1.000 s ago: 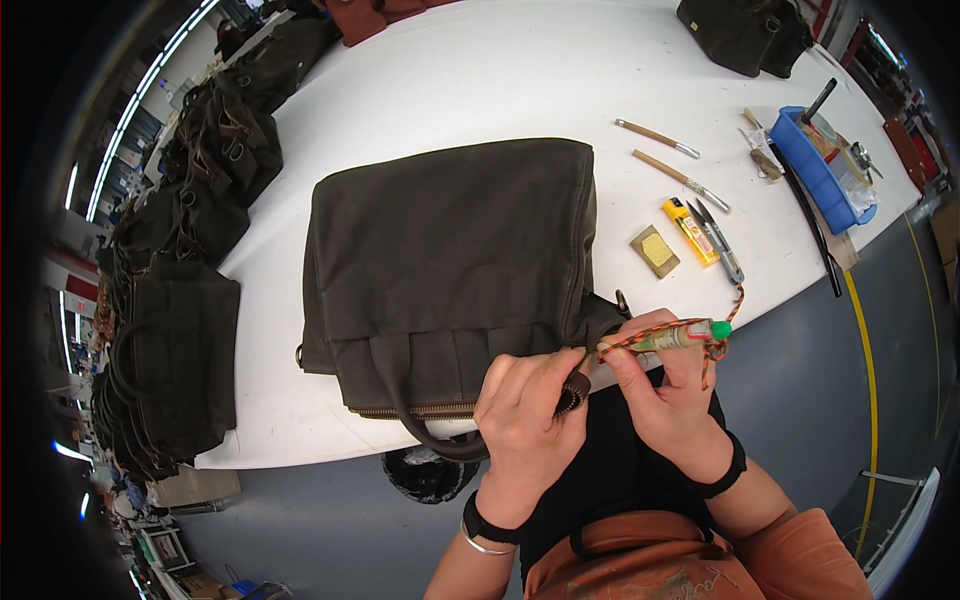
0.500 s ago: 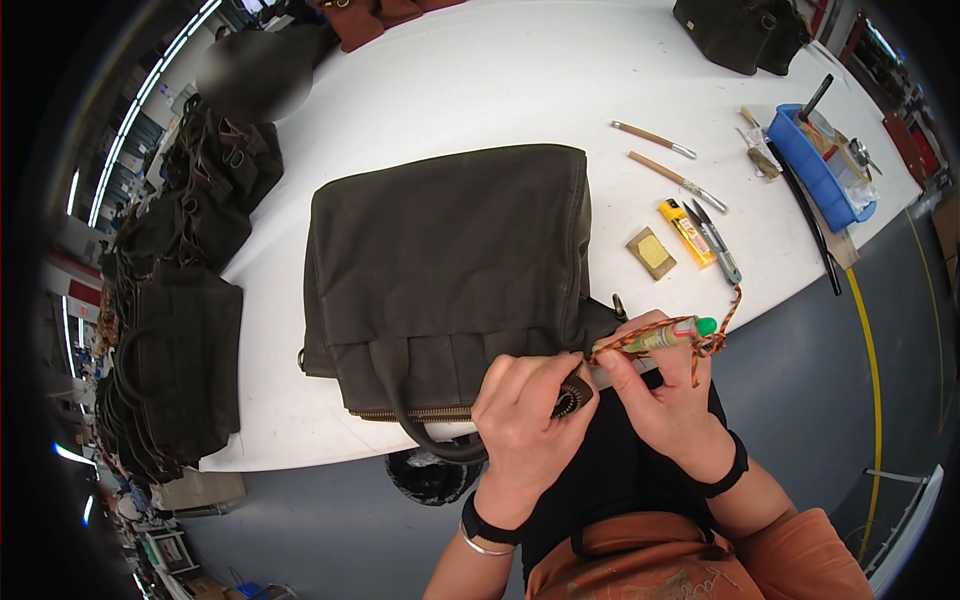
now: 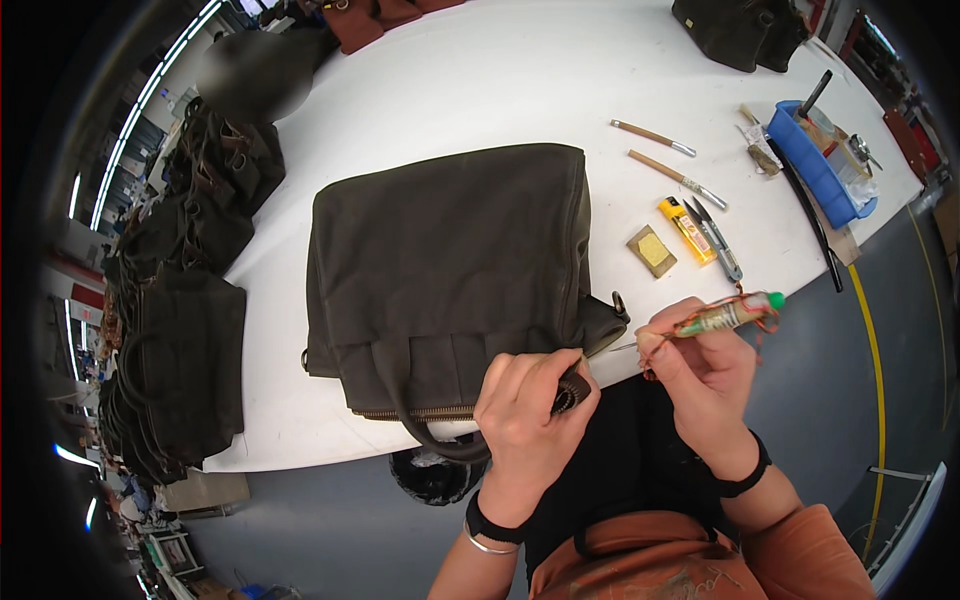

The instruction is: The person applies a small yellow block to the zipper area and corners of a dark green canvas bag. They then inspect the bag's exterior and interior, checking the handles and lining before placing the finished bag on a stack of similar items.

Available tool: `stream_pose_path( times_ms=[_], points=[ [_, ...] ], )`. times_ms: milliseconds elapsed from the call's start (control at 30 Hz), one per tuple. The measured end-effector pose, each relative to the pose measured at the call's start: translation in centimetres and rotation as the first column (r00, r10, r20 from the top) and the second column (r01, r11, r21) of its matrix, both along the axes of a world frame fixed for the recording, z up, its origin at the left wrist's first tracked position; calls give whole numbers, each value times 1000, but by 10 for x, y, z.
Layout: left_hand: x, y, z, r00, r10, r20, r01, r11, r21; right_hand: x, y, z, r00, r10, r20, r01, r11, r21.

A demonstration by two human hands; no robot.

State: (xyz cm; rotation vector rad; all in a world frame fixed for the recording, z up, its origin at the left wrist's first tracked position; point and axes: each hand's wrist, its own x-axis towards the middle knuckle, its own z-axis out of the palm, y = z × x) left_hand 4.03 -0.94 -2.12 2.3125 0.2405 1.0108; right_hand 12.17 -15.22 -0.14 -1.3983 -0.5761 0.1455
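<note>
I find the left hand (image 3: 530, 410) at the near edge of the bench (image 3: 280, 430), grip closed, fingers curled and thumb pressed in, with a curled brown zipper end (image 3: 573, 395) pinched in it. The zipper end sits at the near right corner of the dark olive bag (image 3: 440, 250), which lies flat on the bench with its opening toward the wearer and one handle (image 3: 405, 405) hanging over the edge.

I record the right hand (image 3: 705, 370) to the right of the left and apart from it. Its grip is closed, thumb against fingers, on a slim tool (image 3: 727, 316) with a green end and reddish cord (image 3: 768, 322) about it. The tool's thin tip points left, near the bag's corner; I cannot tell whether it makes contact.

Beyond the right hand I note a yellow lighter (image 3: 687, 230) beside grey snips (image 3: 713, 240), a small block (image 3: 652, 252), two wooden-handled tools (image 3: 678, 178) and a blue tray (image 3: 806, 168). Similar dark bags (image 3: 185, 370) are lined up along the left side.
</note>
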Motion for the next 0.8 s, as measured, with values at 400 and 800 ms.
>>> stream_pose_path(
  times_ms=[400, 800],
  points=[
    [-4, 3, 5, 998, -24, -61, 24, 1000, -3, -11, 10, -26, 963, 66, -260, -34, 991, 128],
    [-4, 3, 5, 997, -33, -65, 32, 999, -14, -11, 13, -31, 987, 0, -163, 6, 999, 35]
  ],
)
